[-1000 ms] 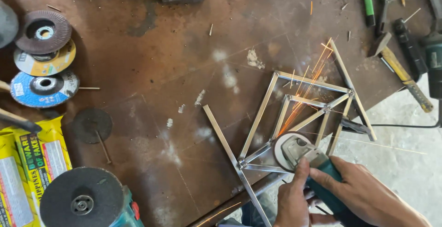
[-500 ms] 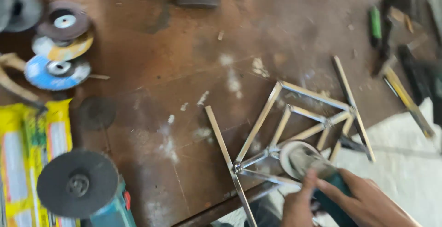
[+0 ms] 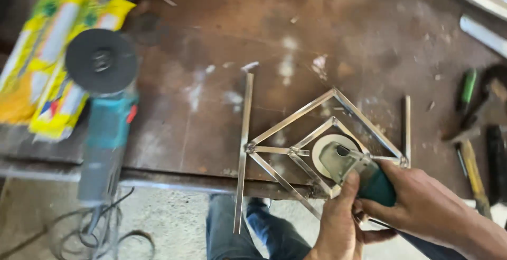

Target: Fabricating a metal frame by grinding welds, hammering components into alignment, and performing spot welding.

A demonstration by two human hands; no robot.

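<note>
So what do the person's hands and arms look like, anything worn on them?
Both hands are bare: no gloves, rings or watch show on the left hand or the right hand. No sleeve reaches the right forearm in view. Blue jeans show below.

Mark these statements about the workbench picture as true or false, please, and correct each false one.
1. Both hands, left hand and right hand, grip the teal angle grinder. True.
2. Its pale disc is at the shiny steel-rod frame. True.
3. The second teal grinder with a dark disc lies right of the frame. False: it lies to the left.
4. The yellow packets lie on the frame. False: they lie apart, at far left.
5. The rusty brown metal table carries the frame. True.
</note>
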